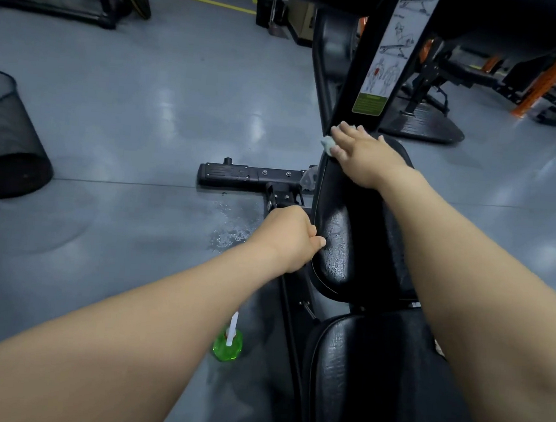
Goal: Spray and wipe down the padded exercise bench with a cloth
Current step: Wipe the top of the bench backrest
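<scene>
- We find a green translucent spray bottle [228, 343] standing on the grey floor [144, 117].
- Our left hand [293, 237] grips the side edge of the glossy black padded bench [360, 244].
- Our right hand [364, 154], fingers flat, presses a pale crumpled cloth [329, 145] onto its far end.

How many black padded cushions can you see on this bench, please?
2: the far pad, gripped by the left hand with the right hand pressing the cloth on it, and the near pad at the bottom. Others may be hidden.
</scene>
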The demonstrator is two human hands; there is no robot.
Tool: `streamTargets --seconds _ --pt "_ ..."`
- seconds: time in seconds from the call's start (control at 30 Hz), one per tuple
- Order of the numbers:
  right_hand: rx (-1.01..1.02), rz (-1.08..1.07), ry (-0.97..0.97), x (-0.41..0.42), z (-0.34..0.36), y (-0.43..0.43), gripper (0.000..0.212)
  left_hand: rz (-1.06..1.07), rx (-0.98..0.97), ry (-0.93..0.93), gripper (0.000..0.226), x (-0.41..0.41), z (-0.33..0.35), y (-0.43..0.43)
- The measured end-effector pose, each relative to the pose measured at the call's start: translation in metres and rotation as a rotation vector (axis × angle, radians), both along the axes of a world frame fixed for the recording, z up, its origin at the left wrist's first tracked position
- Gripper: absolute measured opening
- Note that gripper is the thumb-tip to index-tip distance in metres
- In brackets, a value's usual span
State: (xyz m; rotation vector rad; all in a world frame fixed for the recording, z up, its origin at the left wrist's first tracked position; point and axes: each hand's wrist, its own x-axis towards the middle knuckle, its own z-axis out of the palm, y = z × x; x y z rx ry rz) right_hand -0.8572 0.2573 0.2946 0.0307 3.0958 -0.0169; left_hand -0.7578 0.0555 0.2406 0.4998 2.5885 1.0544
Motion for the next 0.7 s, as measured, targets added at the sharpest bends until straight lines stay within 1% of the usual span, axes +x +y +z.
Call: streamTargets --seconds 0.1,0.27,0.37,0.5,0.6,0.7 --pt "-0.075 -0.088 0.028 0.014 0.007 0.019 0.054 0.003 -0.008 0.012 0.042 0.001 0.000 0.001" --pt "-0.142 -0.249 0.017 0.047 0.002 0.067 0.054 0.011 -0.018 0.024 0.040 0.002 0.002 0.000" --pt "-0.120 -0.307 0.062 0.060 -0.008 0.077 0.055 0.003 -0.026 0.039 0.042 0.000 0.001 0.003" --pt "-0.080 -0.210 0.128 0.077 -0.018 0.052 0.051 -0.002 -0.021 0.019 0.049 -0.003 -0.001 0.004" --pt "-0.104 -0.035 0.170 0.108 -0.027 0.026 0.051 0.000 -0.027 0.012 0.052 -0.003 0.000 0.003" --pt "-0.080 0.134 0.152 0.147 -0.040 0.009 0.052 -0.004 -0.038 0.033 0.058 -0.001 0.002 0.001"
